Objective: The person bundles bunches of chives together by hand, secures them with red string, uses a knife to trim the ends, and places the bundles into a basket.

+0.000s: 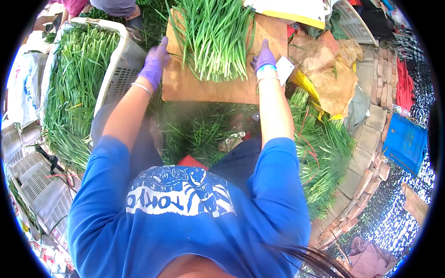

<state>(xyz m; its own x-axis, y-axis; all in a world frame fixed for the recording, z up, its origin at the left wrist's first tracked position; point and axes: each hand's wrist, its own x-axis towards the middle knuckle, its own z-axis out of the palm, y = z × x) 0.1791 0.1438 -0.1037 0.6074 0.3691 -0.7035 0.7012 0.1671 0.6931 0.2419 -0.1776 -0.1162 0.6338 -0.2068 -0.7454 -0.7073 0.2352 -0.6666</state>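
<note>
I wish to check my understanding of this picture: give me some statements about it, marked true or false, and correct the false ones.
1. A pile of long green chives lies on the wooden board. True.
2. The person's hands are bare. False: the left hand and the right hand both wear purple gloves.
3. The left hand is at the board's left edge. True.
4. The plastic crate beside the board is red. False: the crate is whitish.
5. The person wears a blue shirt. True.
</note>
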